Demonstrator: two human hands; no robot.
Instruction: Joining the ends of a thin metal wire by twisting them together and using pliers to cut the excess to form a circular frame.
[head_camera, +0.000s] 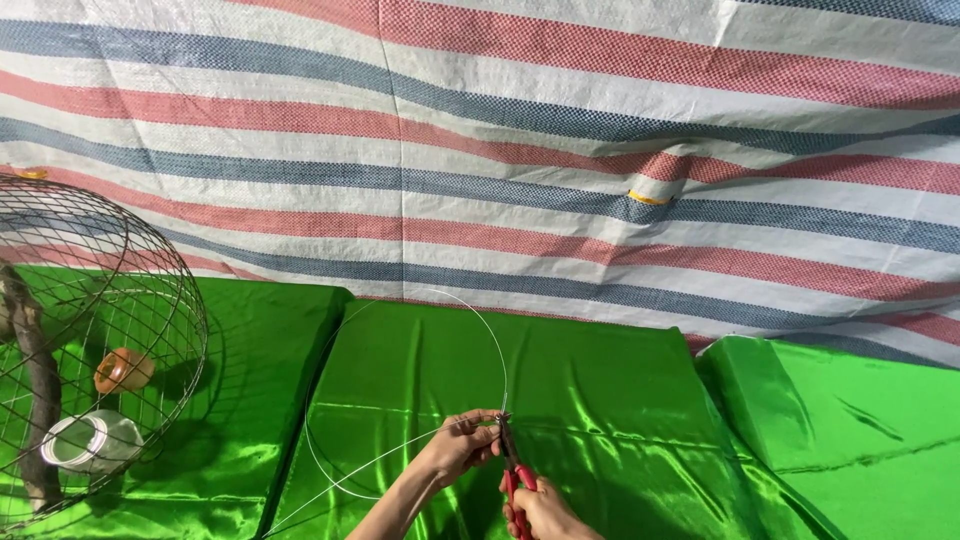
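Item: thin silver wire hoop (400, 310), springy, standing over the green satin-covered bench (600, 400). Left hand (455, 450), grip pinching the wire ends where they cross. Right hand (545, 512), grip pressed around red-handled pliers (512, 465), jaws at that crossing. Risk: hoop likely springs open if the pinch slips. Nearby: domed wire cage (100, 330).

Your right hand (545, 512) is gripping red-handled pliers (512, 462); green satin cloth (600, 400) is shining beneath, red-blue-white striped tarp (600, 150) hanging beyond.
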